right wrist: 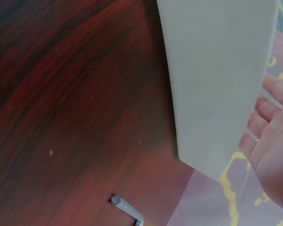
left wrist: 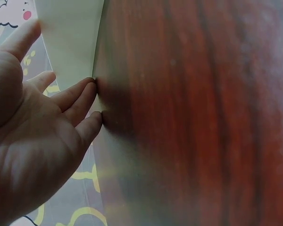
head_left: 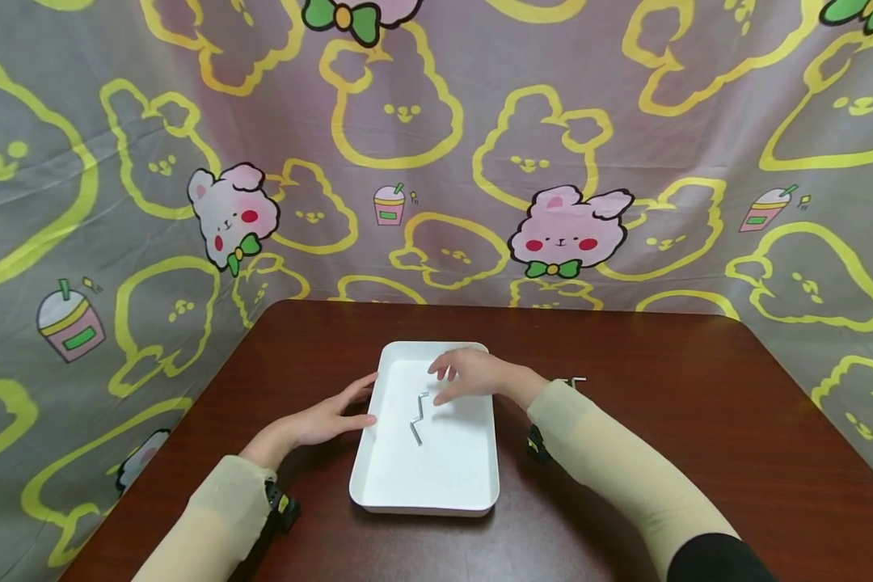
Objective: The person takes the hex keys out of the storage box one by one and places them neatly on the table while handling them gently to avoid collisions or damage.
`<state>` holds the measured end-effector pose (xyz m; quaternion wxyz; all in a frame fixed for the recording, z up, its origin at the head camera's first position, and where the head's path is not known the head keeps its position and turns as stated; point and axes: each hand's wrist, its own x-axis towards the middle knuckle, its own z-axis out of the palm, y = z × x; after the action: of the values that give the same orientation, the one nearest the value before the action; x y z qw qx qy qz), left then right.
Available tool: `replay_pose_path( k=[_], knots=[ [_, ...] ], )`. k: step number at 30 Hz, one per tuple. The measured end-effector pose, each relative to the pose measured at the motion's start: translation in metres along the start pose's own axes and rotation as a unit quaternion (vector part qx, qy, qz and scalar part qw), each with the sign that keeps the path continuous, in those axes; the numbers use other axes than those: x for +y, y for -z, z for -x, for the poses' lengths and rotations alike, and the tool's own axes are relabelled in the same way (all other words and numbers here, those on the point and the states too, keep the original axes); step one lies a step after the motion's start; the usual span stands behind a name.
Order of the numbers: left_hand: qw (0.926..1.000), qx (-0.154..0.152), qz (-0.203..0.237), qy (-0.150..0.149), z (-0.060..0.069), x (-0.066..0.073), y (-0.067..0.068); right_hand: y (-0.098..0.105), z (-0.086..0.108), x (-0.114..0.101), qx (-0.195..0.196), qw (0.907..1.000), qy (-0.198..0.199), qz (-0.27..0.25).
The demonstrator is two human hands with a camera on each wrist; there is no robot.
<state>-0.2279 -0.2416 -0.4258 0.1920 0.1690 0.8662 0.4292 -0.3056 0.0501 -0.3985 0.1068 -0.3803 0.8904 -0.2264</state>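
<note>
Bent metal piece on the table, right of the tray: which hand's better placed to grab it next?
Right, most likely. The right hand looks empty over the tray and is nearer the bent metal piece. The left hand is at the tray's left edge and would have to reach across.

The tray (head_left: 454, 477) lay on the tabletop (head_left: 647, 356), just right of your left hand (head_left: 323, 422) and beneath your right hand (head_left: 474, 374). Within it, the bent metal (head_left: 420, 416) lay left of your right hand, nearer you; a metal rod (right wrist: 128, 208) lay on the tabletop to that hand's right. Behind both hands hung the curtain (head_left: 444, 190).
</note>
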Motion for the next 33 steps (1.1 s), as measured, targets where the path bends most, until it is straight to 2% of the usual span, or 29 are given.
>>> replay_pose_path(
  k=[18,26,33],
  knots=[
    [1.0,0.001,-0.004,0.001,-0.001,-0.002,0.0,-0.017,-0.01,-0.001,-0.008,0.9994,-0.032,0.003],
    [1.0,-0.003,-0.003,-0.001,-0.001,-0.001,0.0,-0.022,-0.016,0.003,-0.003,0.9996,0.018,0.02],
    [1.0,-0.003,-0.003,-0.002,-0.001,-0.003,0.0,-0.028,-0.019,0.006,0.008,0.9984,0.055,0.005]
  ],
)
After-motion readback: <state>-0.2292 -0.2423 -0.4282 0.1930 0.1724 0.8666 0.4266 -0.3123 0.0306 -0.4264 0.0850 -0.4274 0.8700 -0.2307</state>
